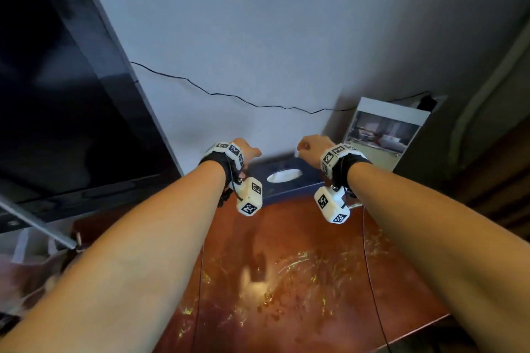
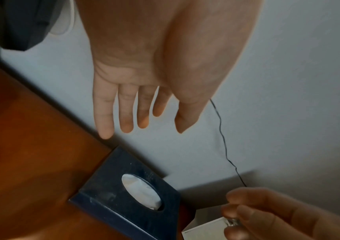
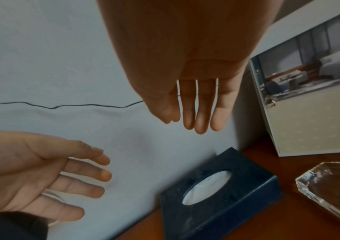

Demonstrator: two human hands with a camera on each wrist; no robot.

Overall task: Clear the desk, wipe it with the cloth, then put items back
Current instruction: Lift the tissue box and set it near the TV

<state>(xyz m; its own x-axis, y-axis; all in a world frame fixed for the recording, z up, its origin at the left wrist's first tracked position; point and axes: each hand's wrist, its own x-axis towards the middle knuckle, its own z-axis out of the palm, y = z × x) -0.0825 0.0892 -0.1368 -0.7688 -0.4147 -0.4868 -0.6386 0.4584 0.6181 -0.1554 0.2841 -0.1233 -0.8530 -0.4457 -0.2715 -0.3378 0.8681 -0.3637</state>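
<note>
A dark blue tissue box (image 1: 289, 164) with an oval opening stands at the back of the reddish wooden desk (image 1: 286, 266), against the wall. My left hand (image 1: 249, 152) hovers just above the box's left end, fingers straight and spread, holding nothing (image 2: 142, 123). My right hand (image 1: 311, 146) hovers above the box's right end, fingers straight and together, also holding nothing (image 3: 193, 123). In the wrist views the tissue box (image 2: 113, 191) (image 3: 237, 203) lies below both palms, untouched. No cloth is in view.
A clear glass ashtray (image 3: 333, 186) sits right of the box. A framed picture (image 1: 381, 135) leans on the wall at the back right. A large dark TV screen (image 1: 57, 94) fills the left. A thin black cable (image 1: 229, 94) runs along the wall.
</note>
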